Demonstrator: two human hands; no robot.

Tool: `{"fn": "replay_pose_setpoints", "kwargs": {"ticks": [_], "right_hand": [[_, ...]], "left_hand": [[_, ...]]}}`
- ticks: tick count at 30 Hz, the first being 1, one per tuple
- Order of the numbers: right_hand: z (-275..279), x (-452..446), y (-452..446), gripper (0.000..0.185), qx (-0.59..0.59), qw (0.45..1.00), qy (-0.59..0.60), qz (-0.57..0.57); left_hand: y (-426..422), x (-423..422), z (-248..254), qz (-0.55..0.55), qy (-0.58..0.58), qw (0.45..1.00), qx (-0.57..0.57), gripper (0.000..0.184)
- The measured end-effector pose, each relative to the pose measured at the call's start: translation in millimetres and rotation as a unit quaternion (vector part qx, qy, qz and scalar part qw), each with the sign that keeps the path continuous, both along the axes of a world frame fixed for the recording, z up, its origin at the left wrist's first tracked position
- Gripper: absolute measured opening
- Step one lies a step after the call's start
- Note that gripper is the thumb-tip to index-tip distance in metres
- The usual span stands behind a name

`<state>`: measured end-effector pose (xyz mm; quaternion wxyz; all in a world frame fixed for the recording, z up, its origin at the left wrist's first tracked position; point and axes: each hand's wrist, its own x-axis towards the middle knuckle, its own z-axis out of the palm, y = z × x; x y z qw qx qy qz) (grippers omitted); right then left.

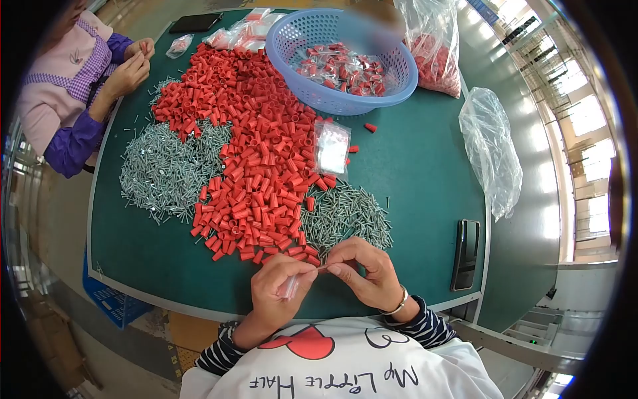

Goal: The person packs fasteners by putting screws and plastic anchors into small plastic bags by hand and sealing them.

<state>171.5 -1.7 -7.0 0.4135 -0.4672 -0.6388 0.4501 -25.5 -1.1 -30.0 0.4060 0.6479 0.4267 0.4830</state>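
Near the table's front edge my left hand (282,286) is closed around a small clear plastic bag (290,287) with a reddish tint. My right hand (364,269), a bracelet at its wrist, pinches at the bag's edge, so the fingertips of both hands meet. What the bag contains is hidden by my fingers. Just beyond my hands lies a long heap of red ribbed plastic caps (259,159). Right of it is a pile of metal screws (345,216). A stack of flat clear bags (332,149) rests beside the caps.
A blue perforated basket (339,103) holds filled little bags. Another screw pile (173,169) lies left. A large clear sack (435,53) of red caps, a crumpled plastic bag (492,146) and a phone (466,255) are at the right. A co-worker's hands (133,70) are at the far left.
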Motion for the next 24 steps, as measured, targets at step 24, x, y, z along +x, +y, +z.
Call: {"fn": "replay_pose_setpoints", "kwargs": {"ticks": [24], "right_hand": [[27, 16, 15, 0.011, 0.075, 0.983, -0.153, 0.065]], "left_hand": [[-1, 9, -12, -0.044, -0.093, 0.994, 0.048, 0.01]]}}
